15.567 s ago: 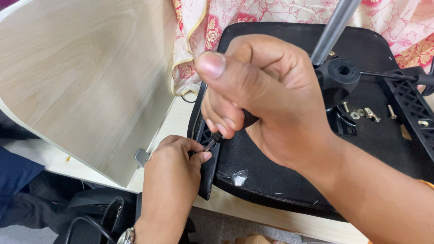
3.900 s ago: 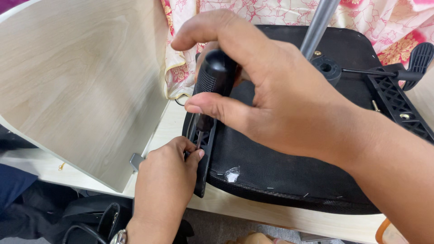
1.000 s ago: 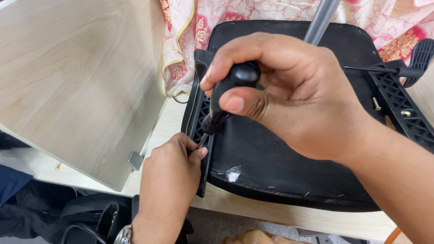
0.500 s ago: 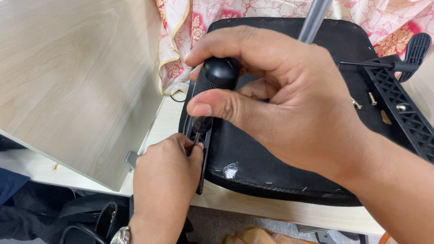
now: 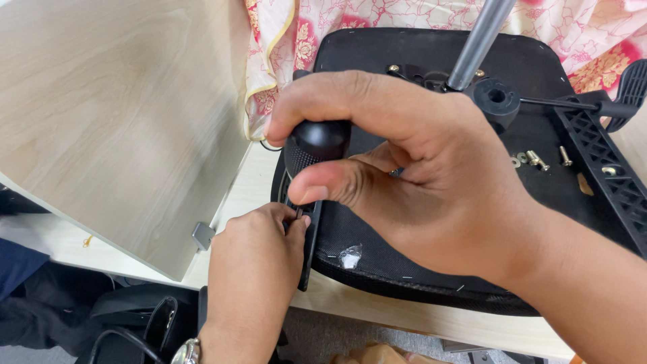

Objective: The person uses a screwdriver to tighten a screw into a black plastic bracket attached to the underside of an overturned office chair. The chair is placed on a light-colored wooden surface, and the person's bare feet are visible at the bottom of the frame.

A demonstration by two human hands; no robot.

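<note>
An upturned black chair seat (image 5: 418,263) lies on a pale table. My right hand (image 5: 404,182) is wrapped around the round black handle of a screwdriver (image 5: 317,143), which stands upright over the seat's left edge. Its thin shaft runs down to a black plastic armrest bracket (image 5: 309,243) along that edge. My left hand (image 5: 253,269) pinches the shaft tip and bracket between thumb and fingers, right below the handle. The screw itself is hidden by my fingers.
A grey metal gas-lift tube (image 5: 480,40) rises from the seat's black mechanism (image 5: 497,100). Loose screws (image 5: 539,159) lie on the seat beside a second black ribbed armrest piece (image 5: 606,175). A light wooden panel (image 5: 108,114) stands at left; floral cloth (image 5: 377,17) lies behind.
My right hand has shifted its grip slightly on the screwdriver handle, fingers turning around it. My left hand stays pinched at the tip on the bracket.
</note>
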